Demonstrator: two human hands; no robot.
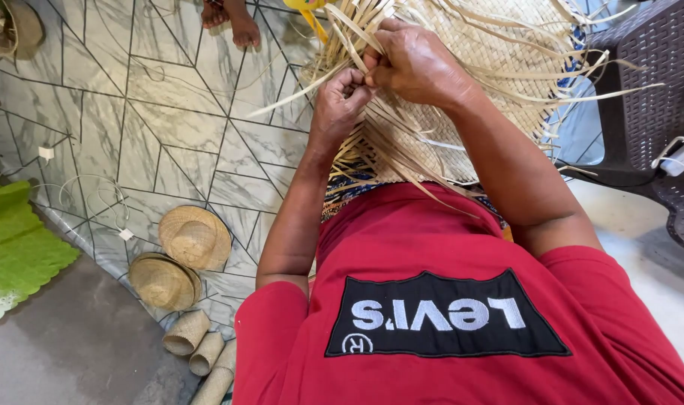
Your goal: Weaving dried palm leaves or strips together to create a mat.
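A half-woven straw mat (507,45) lies across my lap, with many loose pale strips (402,142) fanning out from its near edge. My left hand (340,101) is closed on a few strips at the mat's left edge. Just above and to its right, my right hand (409,64) pinches strips, its fingers touching the left hand's fingers. Both forearms reach forward over my red shirt.
Two woven straw hats (194,236) and several small woven tubes (186,332) sit on the patterned floor at lower left. A green mat (16,244) lies at far left. A dark wicker chair (649,90) stands at right. Another person's bare feet (233,19) show at the top.
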